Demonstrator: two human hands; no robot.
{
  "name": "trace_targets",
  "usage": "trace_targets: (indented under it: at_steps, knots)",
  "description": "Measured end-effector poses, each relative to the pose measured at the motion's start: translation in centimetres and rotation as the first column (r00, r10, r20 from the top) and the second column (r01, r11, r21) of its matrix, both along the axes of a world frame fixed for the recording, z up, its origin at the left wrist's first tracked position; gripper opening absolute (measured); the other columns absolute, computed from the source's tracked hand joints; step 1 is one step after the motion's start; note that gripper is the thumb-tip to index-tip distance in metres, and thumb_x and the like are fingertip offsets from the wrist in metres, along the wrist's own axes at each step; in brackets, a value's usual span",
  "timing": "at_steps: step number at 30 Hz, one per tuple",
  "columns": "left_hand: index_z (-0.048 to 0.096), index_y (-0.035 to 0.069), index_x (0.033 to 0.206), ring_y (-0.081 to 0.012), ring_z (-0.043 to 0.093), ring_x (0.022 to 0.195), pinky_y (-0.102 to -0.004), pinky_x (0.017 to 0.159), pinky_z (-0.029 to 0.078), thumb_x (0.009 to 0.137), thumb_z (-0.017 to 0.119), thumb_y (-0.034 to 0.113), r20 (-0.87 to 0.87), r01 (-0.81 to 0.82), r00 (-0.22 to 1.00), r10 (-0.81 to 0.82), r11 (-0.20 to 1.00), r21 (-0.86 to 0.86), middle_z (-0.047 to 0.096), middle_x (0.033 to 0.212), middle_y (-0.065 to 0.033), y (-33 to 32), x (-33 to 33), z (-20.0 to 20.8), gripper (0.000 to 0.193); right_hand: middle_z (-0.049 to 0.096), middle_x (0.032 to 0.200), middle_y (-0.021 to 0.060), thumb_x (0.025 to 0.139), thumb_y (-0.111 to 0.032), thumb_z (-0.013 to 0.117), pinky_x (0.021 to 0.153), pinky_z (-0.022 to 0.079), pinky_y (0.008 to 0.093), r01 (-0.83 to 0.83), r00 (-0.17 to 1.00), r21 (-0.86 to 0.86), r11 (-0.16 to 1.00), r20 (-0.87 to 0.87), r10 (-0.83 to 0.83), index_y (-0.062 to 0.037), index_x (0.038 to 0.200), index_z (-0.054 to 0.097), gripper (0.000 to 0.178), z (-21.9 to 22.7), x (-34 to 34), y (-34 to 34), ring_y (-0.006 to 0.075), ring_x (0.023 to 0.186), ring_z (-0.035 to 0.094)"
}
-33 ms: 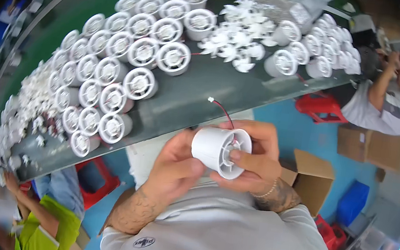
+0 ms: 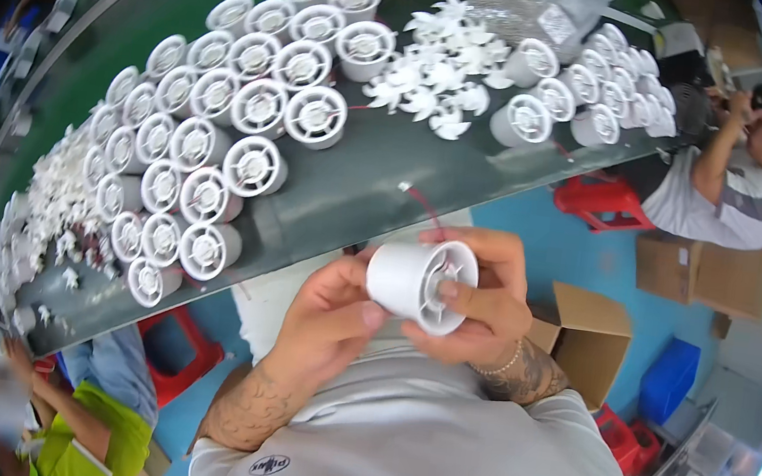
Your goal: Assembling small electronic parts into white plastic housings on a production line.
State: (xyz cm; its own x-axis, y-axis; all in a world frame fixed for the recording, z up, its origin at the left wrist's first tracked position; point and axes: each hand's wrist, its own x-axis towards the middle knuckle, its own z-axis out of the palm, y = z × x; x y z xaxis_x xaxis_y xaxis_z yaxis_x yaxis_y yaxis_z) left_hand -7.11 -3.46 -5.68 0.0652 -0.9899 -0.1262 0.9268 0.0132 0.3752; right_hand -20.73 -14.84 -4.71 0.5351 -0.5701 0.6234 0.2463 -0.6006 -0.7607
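Note:
Between my hands, over my lap in front of the bench, is a white cylindrical fan housing lying on its side. Its open, spoked end faces right. My left hand closes on the housing's left side. My right hand wraps the right side, with the thumb reaching inside the rim onto the hub. A thin red lead with a small white plug rises from the housing toward the bench. What lies under my right thumb is hidden.
The dark green bench carries rows of similar housings, a heap of white fan blades and a clear plastic bag. An open carton and a blue bin stand at right. Co-workers sit on both sides.
The bench and its contents sit slightly farther left in the picture. Both hands keep the same hold on the housing, which has barely moved.

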Motion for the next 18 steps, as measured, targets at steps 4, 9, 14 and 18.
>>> trace_targets:
  at_steps: [4, 9, 14, 18]
  knots:
    - [0.061, 0.005, 0.095, -0.0231, 0.056, 0.109, -0.0374, 0.092, 0.045, 0.085, 0.061, 0.001, 0.153, 0.044, 0.985, -0.083, 0.969, 0.242, 0.056, 0.124, -0.0104, 0.0, 0.1, -0.4, 0.011, 0.055, 0.113, 0.0164, 0.074, -0.003, 0.076, 0.081, 0.047, 0.0337, 0.66, 0.712, -0.296, 0.69, -0.043, -0.7, -0.003, 0.093, 0.056, 0.027, -2.1, -4.5, -5.6, 0.0239, 0.093, 0.058]
    - [0.059, 0.002, 0.096, -0.023, 0.058, 0.103, -0.0335, 0.085, 0.05, 0.086, 0.061, 0.004, 0.113, -0.055, 0.993, 0.025, 0.963, 0.264, 0.058, 0.114, -0.0121, 0.3, 1.3, -0.8, 0.01, 0.062, 0.101, 0.0112, 0.075, -0.006, 0.078, 0.076, 0.047, 0.0271, 0.755, 0.416, -0.457, 0.47, -0.221, -0.882, -0.0007, 0.096, 0.061, 0.027, -4.1, -9.2, -13.9, 0.0194, 0.093, 0.059]
    - [0.06, 0.003, 0.097, -0.0229, 0.059, 0.098, -0.0362, 0.086, 0.047, 0.086, 0.061, 0.003, 0.135, -0.111, 0.987, 0.089, 0.981, 0.158, 0.059, 0.109, -0.0115, 2.2, 2.3, -0.4, 0.011, 0.055, 0.118, 0.0129, 0.075, 0.0, 0.073, 0.076, 0.051, 0.0288, 0.725, 0.519, -0.293, 0.623, -0.362, -0.774, -0.0036, 0.125, 0.056, 0.053, -5.4, -9.6, -16.9, 0.0219, 0.094, 0.059]
    - [0.058, 0.002, 0.095, -0.025, 0.059, 0.088, -0.0368, 0.081, 0.049, 0.085, 0.062, 0.006, 0.413, -0.385, 0.839, 0.353, 0.923, -0.008, 0.059, 0.097, -0.0138, 5.9, 3.7, 1.1, 0.011, 0.053, 0.121, 0.0129, 0.079, 0.004, 0.063, 0.081, 0.05, 0.0296, 0.628, 0.298, -0.602, 0.493, -0.4, -0.867, -0.0067, 0.129, 0.054, 0.052, -1.2, -7.7, -15.2, 0.0216, 0.099, 0.059]
